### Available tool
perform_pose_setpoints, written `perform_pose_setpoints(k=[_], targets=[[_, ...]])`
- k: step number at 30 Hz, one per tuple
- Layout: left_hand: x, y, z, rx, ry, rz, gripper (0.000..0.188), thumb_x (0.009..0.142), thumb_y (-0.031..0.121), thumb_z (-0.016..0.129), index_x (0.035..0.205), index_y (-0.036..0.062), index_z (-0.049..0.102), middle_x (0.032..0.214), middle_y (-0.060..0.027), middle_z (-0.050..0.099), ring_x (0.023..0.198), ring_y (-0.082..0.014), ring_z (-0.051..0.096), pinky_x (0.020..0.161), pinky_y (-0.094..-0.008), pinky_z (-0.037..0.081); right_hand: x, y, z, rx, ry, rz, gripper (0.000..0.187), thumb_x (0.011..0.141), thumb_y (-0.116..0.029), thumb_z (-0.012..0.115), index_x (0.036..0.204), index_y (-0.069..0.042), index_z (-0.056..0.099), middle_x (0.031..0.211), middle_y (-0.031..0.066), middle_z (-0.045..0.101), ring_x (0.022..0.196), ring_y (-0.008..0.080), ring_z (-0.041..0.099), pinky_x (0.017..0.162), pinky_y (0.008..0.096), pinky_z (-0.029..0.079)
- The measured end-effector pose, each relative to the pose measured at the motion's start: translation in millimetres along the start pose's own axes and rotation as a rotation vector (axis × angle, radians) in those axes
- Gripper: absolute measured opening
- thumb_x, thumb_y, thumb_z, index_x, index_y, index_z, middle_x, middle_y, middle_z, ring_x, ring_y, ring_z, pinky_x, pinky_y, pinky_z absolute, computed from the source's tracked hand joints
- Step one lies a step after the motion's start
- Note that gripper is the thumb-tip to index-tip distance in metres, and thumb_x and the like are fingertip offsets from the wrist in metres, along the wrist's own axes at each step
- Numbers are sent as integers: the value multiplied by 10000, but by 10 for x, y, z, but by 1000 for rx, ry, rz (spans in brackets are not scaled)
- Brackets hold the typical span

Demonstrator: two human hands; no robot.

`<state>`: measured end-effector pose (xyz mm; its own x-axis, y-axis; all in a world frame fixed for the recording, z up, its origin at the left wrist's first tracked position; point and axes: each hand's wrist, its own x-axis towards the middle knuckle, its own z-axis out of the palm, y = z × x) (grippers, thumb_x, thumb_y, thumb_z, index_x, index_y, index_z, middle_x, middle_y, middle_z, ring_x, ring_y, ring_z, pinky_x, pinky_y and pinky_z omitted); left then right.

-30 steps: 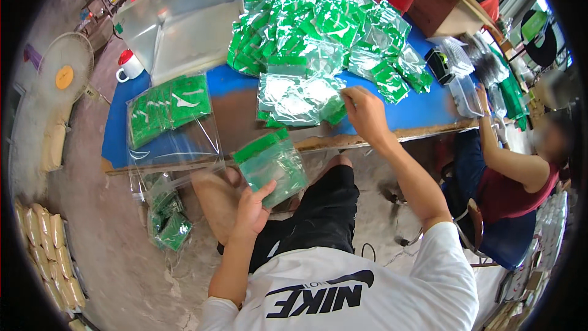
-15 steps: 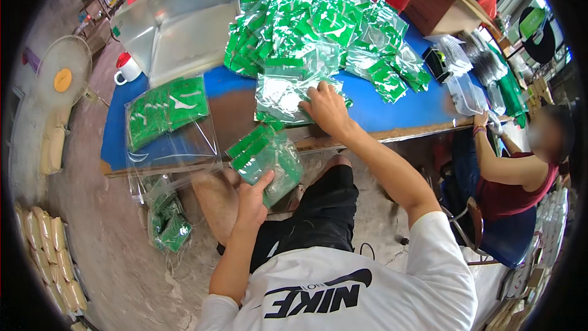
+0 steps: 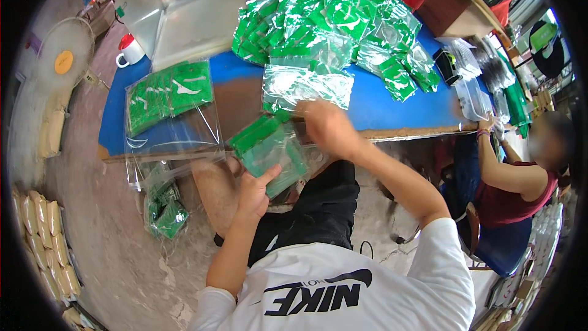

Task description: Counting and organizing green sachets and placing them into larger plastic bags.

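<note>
1. Here, in the head view, the left hand (image 3: 256,189) is closed on a stack of green packets (image 3: 269,150) in clear bags, its thumb pressed up against the stack's underside. The stack hangs just off the near edge of the blue surface (image 3: 392,107), above the person's lap.
2. The right hand (image 3: 327,127) is blurred at the same near edge, touching the stack's right end; whether its grip is closed or open cannot be told.
3. Just beyond the hands, a flat clear bag of packets (image 3: 306,86) lies on the surface, and behind it a large heap of green packets (image 3: 324,18) fills the far middle.
4. Toward the left edge, a clear bag with green packets (image 3: 171,95) overhangs the near edge.
5. A white mug with a red lid (image 3: 128,52) stands by the far left corner.
6. Another person's hand (image 3: 488,124) rests at the right end.
</note>
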<state>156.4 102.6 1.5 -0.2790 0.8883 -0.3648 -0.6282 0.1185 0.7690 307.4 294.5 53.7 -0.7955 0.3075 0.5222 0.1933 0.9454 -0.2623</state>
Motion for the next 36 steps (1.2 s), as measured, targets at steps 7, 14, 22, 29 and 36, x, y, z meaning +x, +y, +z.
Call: perform_pose_setpoints(k=[7, 14, 22, 29, 36], targets=[[-136, -62, -121, -170, 84, 50, 548, 848, -55, 681, 1359, 44, 508, 1302, -93, 592, 1206, -252, 573, 1041, -421, 480, 368, 637, 20, 63, -256, 715, 668, 661, -429, 868, 1063, 27, 590, 973, 218, 669, 955, 389, 652, 821, 461, 524], [-286, -68, -207, -208, 86, 59, 529, 850, -32, 707, 1342, 16, 518, 1297, -82, 600, 1198, -228, 572, 1051, -383, 451, 712, 540, 84, 242, -310, 584, 393, 704, -289, 841, 907, -12, 649, 957, 191, 691, 922, 390, 664, 818, 450, 528], [-300, -77, -199, -184, 53, 51, 530, 839, 8, 738, 1326, 14, 531, 1283, -72, 602, 1173, -210, 579, 1027, -364, 459, 1351, 780, 494, -98, -635, 387, 546, 668, -393, 857, 1010, 15, 733, 1107, 227, 692, 1077, 391, 645, 903, 447, 544], [-340, -108, -161, -207, 91, -15, 506, 842, -8, 719, 1313, 5, 534, 1251, -76, 607, 1149, -213, 592, 1021, -375, 471, 1521, 926, 451, -58, -555, 334, 523, 719, -378, 831, 1074, -17, 701, 1071, 155, 700, 979, 301, 666, 846, 389, 521], [-319, -136, -224, -232, 72, -25, 545, 833, -24, 719, 1335, 20, 509, 1268, -75, 595, 1167, -220, 586, 1025, -384, 478, 1322, 621, -571, 620, -642, 689, 644, 794, -481, 783, 1142, 50, 678, 1120, 198, 688, 1028, 273, 655, 910, 374, 503]])
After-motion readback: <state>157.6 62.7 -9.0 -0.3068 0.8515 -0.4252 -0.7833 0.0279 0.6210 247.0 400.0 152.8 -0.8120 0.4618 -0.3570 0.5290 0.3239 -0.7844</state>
